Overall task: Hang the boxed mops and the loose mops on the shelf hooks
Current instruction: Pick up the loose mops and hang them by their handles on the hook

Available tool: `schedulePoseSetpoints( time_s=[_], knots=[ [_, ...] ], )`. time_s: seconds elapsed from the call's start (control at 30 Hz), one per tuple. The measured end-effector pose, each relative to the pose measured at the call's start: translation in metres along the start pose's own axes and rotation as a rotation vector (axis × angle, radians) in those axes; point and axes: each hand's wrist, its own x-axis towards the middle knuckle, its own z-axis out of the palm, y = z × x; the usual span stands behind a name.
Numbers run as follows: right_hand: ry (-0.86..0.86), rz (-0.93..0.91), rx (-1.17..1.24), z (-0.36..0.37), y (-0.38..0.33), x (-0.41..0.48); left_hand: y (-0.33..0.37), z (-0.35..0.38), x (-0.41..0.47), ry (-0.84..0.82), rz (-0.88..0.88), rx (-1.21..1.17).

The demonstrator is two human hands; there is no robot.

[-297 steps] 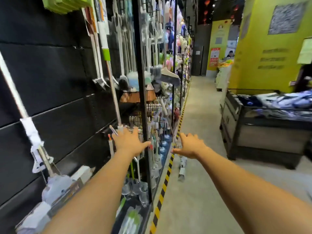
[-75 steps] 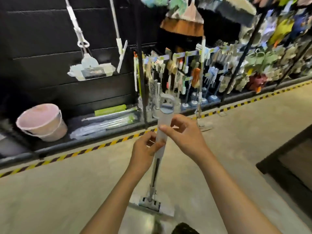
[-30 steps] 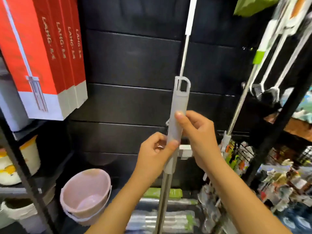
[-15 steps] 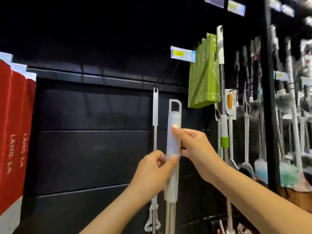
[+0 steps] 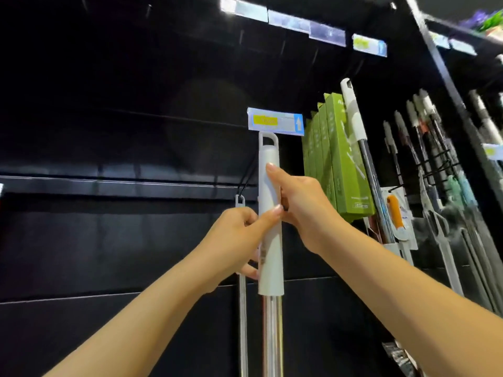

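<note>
I hold a loose mop upright by its pale grey grip (image 5: pixel 269 257); a steel pole runs down from the grip and the mop head is out of view. My left hand (image 5: pixel 239 235) wraps the grip from the left. My right hand (image 5: pixel 299 202) clasps it from the right, slightly higher. The grip's top loop (image 5: pixel 268 140) sits just under a blue-and-yellow price tag (image 5: pixel 275 125) on a hook arm. A second loose mop (image 5: pixel 241 202) hangs by its loop on a black hook just left of my hands. Green mop boxes (image 5: pixel 340 159) hang to the right.
The black slat wall (image 5: pixel 109 235) fills the left and centre. Right of the green boxes hang a white-handled mop (image 5: pixel 353 115) and several more long-handled tools (image 5: pixel 424 186). A black upright post (image 5: pixel 457 91) divides the shelf bays. Price tags (image 5: pixel 326 32) line the top rail.
Both hands have raised the mop, so its top loop now sits just below the price tag. My view has tilted upward; the red boxes at left are gone from sight.
</note>
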Motion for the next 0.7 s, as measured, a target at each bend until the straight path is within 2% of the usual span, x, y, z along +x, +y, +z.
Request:
schedulePoseSetpoints(
  time_s=[0.43,0.7],
  knots=[
    [0.026,-0.046,-0.007,-0.013,0.021,0.068,-0.013,0.027,0.064,0.135,0.118,-0.035],
    [-0.021,-0.010,-0.001,-0.018,0.047,0.090,-0.033,0.037,0.086,0.157,0.085,-0.069]
  ],
)
